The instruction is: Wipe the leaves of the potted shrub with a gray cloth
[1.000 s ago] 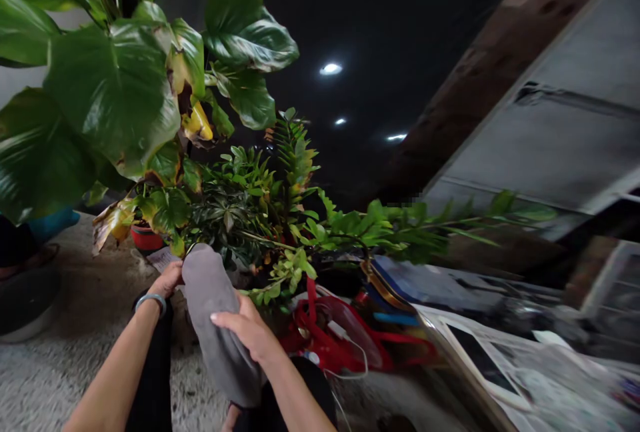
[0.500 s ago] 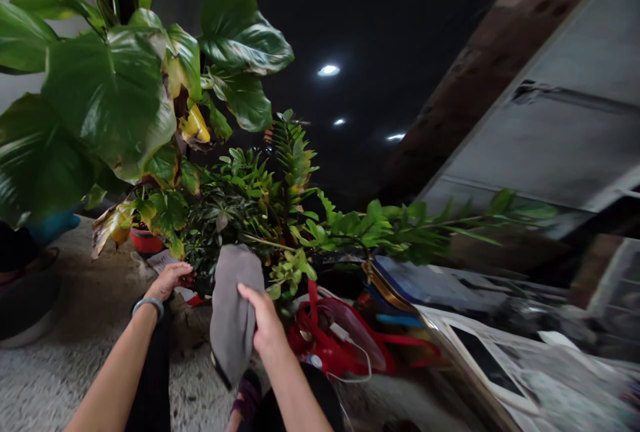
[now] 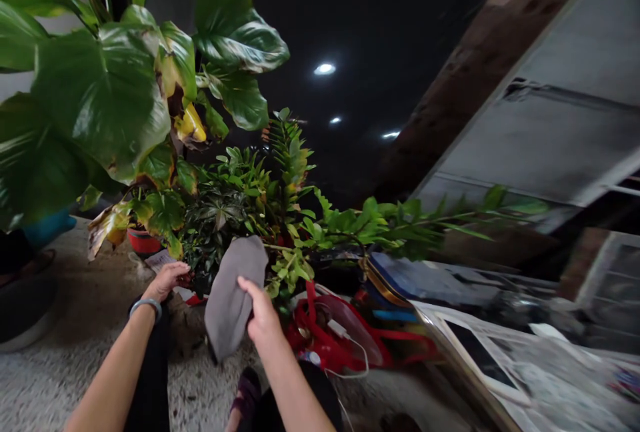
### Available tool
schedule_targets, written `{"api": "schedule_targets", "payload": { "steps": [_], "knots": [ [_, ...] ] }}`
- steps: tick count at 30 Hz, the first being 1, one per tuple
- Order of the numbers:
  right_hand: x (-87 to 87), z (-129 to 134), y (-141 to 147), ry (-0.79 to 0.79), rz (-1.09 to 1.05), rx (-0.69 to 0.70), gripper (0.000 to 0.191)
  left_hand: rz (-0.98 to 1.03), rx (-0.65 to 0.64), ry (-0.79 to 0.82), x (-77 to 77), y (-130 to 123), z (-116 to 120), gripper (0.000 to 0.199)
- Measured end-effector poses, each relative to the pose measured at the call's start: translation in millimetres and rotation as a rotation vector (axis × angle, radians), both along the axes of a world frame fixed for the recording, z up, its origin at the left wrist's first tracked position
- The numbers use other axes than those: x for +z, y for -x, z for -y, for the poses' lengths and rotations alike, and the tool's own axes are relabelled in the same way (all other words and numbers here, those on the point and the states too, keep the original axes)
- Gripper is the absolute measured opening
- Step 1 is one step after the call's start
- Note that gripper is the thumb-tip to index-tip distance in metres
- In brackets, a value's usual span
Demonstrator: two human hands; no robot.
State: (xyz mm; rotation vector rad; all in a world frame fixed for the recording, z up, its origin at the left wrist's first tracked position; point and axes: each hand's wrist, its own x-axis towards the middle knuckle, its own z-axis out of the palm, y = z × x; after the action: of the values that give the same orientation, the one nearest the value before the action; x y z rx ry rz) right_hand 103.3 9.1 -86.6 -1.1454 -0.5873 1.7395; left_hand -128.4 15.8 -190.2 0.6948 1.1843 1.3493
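Before potted plants (image 3: 235, 199), right hand (image 3: 261, 315) clamped on grey cloth (image 3: 231, 295), left hand (image 3: 167, 280) grip unclear.

Grey cloth (image 3: 233, 295) at six o'clock; red bag (image 3: 333, 339) at its three. Small red pot (image 3: 143, 242) at nine, under glossy green leaves (image 3: 100, 99) edged yellow-brown.

Cloth (image 3: 231, 299) before the plants (image 3: 235, 199); bag (image 3: 340, 339) to its right
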Motion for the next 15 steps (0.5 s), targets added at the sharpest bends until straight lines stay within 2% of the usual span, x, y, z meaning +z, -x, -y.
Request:
{"api": "schedule_targets", "payload": {
  "steps": [2, 4, 6, 9, 11, 13, 15],
  "knots": [
    [-12.8, 26.5, -1.5, 0.117, -0.036, 0.092, 0.022, -0.003, 0.006, 0.004, -1.5, 1.9, -0.8, 0.037],
    [-6.2, 38.0, -5.0, 0.145, -0.068, 0.092, 0.024, 0.0, 0.002, 0.004, -2.5, 3.2, -1.3, 0.036],
    [17.7, 29.2, -8.0, 0.023, -0.09, -0.002, 0.029, 0.004, -0.003, 0.001, -2.8, 3.7, -1.2, 0.035],
    [59.5, -7.0, -6.8, -0.224, -0.12, -0.193, 0.037, 0.012, -0.001, 0.002, -1.9, 3.0, 0.0, 0.035],
    [71.6, -26.9, -1.2, -0.248, -0.141, -0.221, 0.036, 0.016, 0.002, 0.01, -0.4, 1.8, 0.9, 0.036],
    [63.7, -29.9, 6.7, -0.161, -0.129, -0.142, 0.032, 0.017, 0.016, 0.017, 1.4, 0.5, 1.4, 0.037],
    [42.0, -13.2, 14.4, -0.048, -0.084, -0.026, 0.028, 0.018, 0.029, 0.019, 2.8, 0.1, 1.4, 0.036]
  ]
}}
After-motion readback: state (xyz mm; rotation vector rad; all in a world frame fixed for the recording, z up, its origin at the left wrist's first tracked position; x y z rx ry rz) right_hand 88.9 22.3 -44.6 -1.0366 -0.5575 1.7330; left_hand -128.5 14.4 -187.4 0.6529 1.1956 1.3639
